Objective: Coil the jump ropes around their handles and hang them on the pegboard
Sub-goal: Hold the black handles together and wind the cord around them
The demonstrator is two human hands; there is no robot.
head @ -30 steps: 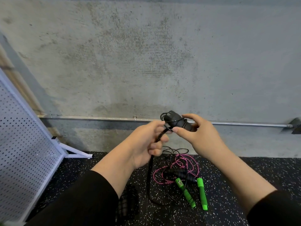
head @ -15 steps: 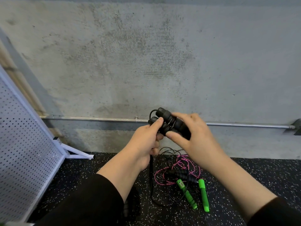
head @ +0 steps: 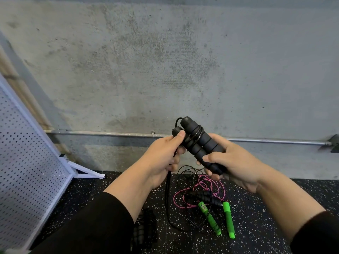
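Gym: speckled rubber floor (head: 275, 208); concrete wall (head: 165, 61); pegboard (head: 27, 171); jump ropes (head: 207, 204)

Both hands hold two black handles (head: 200, 145) together; the left hand (head: 161, 162) pinches the black rope (head: 167, 198), the right hand (head: 233, 162) grips.

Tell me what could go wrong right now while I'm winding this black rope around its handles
Only a few turns of black rope sit near the top of the black handles, so they may slip off if the right hand loosens. The slack from the left hand trails down onto the floor beside the pink rope with the green handles; pulling more in could snag that pile.
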